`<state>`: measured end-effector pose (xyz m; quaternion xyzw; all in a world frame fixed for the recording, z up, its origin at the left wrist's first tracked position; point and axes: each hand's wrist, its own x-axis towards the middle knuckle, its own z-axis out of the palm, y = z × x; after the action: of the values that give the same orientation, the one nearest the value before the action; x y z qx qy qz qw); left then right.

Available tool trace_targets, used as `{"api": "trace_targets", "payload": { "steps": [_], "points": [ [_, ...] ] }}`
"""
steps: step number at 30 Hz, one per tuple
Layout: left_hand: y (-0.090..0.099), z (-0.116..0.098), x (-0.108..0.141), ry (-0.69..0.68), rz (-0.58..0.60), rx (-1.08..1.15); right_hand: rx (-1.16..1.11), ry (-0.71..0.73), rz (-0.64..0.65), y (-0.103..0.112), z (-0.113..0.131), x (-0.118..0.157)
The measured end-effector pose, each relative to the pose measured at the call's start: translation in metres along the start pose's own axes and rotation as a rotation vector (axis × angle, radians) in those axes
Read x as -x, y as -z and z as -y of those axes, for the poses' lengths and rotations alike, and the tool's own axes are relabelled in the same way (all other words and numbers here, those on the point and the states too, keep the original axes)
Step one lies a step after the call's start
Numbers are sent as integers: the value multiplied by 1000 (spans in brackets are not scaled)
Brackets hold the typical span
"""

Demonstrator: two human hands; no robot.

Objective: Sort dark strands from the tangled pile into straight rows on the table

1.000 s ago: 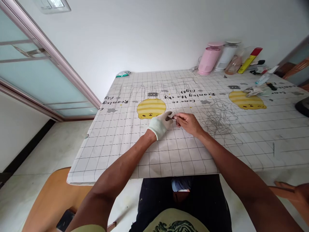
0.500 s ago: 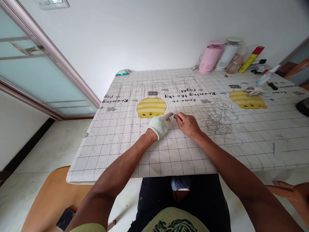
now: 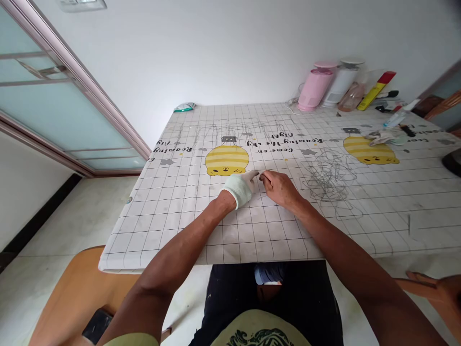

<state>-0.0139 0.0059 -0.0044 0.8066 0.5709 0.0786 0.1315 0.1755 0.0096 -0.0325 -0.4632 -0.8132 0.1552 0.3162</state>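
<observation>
My left hand (image 3: 242,186), in a white knitted glove with dark fingertips, is closed in a pinch over the table's middle. Bare and also pinching, my right hand (image 3: 276,185) meets it almost fingertip to fingertip. Whatever lies between the fingers is too small to make out. To the right of my right hand spreads a loose tangle of thin grey wire (image 3: 327,178) on the checked tablecloth (image 3: 237,240). More thin wire strands (image 3: 230,126) lie along the far side of the cloth.
At the back right stand a pink cylindrical device (image 3: 314,89), a white one (image 3: 342,84), a yellow-and-red box (image 3: 376,91) and a spray bottle (image 3: 401,114). A glove (image 3: 389,136) lies nearby. A wooden chair (image 3: 68,293) holding a dark phone-like object (image 3: 97,326) is at the left.
Both hands stay close together at the same spot, with only slight finger movement. The whole view has shifted a little.
</observation>
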Motion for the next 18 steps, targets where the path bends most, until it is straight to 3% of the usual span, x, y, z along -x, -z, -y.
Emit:
{"api": "trace_targets", "payload": {
  "steps": [10, 18],
  "points": [
    [5, -2, 5, -46, -4, 18, 195, 26, -66, -5, -2, 2],
    [7, 3, 5, -61, 93, -5, 240, 81, -44, -10, -5, 4]
  ]
}}
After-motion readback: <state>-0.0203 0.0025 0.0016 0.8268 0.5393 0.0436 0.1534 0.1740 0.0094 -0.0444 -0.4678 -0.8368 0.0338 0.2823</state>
